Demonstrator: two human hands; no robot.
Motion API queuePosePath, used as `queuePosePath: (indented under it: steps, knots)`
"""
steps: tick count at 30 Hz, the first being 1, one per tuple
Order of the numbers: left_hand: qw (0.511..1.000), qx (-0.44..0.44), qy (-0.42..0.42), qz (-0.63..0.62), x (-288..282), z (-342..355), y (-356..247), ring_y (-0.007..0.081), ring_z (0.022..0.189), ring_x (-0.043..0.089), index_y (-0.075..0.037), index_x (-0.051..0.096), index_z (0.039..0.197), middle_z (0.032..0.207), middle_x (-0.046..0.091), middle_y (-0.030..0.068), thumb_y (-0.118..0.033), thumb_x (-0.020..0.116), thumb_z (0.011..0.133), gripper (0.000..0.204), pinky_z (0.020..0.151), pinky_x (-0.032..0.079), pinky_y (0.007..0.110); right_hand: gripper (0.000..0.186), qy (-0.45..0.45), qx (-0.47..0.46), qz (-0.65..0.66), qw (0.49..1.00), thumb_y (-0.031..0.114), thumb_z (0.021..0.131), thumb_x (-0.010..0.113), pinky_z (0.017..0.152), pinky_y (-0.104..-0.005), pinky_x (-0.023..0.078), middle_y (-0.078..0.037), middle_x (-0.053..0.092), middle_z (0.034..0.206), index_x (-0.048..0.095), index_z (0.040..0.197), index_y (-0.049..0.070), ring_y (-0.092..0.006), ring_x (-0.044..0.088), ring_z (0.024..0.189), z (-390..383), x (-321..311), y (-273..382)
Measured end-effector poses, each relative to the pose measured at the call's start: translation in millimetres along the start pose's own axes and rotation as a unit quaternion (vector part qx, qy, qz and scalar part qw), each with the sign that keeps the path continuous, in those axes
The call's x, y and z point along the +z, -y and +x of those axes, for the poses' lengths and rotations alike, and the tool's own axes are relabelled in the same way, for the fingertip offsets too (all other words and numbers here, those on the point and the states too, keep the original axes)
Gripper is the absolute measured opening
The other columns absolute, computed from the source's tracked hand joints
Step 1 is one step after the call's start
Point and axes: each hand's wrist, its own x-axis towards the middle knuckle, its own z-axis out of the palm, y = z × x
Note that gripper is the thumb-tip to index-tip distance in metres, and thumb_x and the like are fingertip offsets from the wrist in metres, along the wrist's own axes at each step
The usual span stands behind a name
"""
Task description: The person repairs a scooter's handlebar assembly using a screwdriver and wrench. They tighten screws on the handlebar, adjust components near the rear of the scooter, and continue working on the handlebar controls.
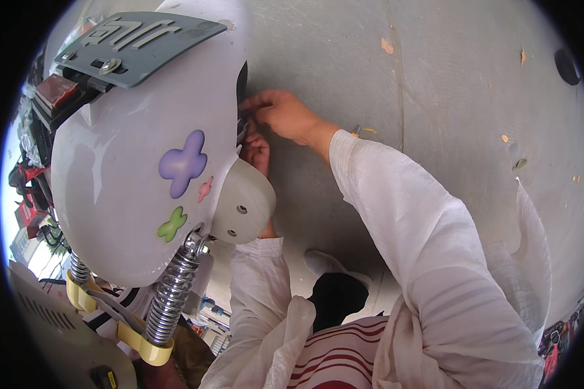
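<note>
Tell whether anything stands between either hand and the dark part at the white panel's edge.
Nothing visible blocks the right hand: it is right at the dark part, by the white panel. The left hand, just below, looks unblocked too; the grey cover hides part of its forearm.

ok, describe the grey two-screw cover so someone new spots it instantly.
Start at the big white fender on the left of the view. Follow its right edge down to just below the left hand, up and right of the chrome coil spring. The cover is the plain, rounded grey piece; two screws set it apart from the purple decal nearby.
</note>
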Motion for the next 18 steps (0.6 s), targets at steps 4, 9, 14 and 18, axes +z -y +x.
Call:
queuePosePath:
  steps: [4,9,14,18]
  knots:
    - [1.000,-0.010,0.008,0.009,-3.1,4.1,-0.8,0.0258,0.094,0.051,-0.002,0.053,0.124,0.108,0.056,0.0146,-0.045,0.093,0.039,0.103,0.078,0.043,0.036,0.033,-0.019,0.031,-0.125,0.991,0.023,0.088,0.063,0.073,-0.0339,0.050,-0.011,0.067,0.088,0.064,0.108,-0.003,-0.0193,0.065,0.082,1.8,-1.8,17.8]
    - [1.000,-0.013,-0.009,0.002,4.8,-0.1,11.1,0.0253,0.094,0.050,-0.002,0.054,0.122,0.107,0.056,0.0141,-0.045,0.092,0.046,0.095,0.078,0.042,0.036,0.017,0.015,-0.031,-0.157,0.987,0.013,0.084,0.063,0.065,-0.0333,0.052,-0.015,0.069,0.079,0.066,0.088,-0.003,-0.0204,0.066,0.071,11.1,-4.7,15.7]
    - [0.999,-0.002,-0.035,0.002,3.0,5.0,5.4,0.0249,0.093,0.050,-0.001,0.055,0.120,0.106,0.055,0.0137,-0.045,0.090,0.053,0.087,0.078,0.042,0.036,0.016,-0.008,-0.027,-0.124,0.992,0.011,0.083,0.061,0.064,-0.0345,0.053,-0.016,0.069,0.079,0.067,0.088,-0.003,-0.0213,0.068,0.072,9.9,-1.3,20.2]
    - [0.999,-0.001,-0.037,-0.016,2.4,8.1,12.2,0.0246,0.091,0.050,0.000,0.056,0.118,0.104,0.055,0.0141,-0.045,0.088,0.059,0.080,0.077,0.042,0.035,0.016,-0.013,-0.080,-0.197,0.977,0.010,0.082,0.061,0.063,-0.0348,0.053,-0.016,0.069,0.077,0.066,0.087,-0.005,-0.0223,0.068,0.070,12.7,-8.6,14.2]
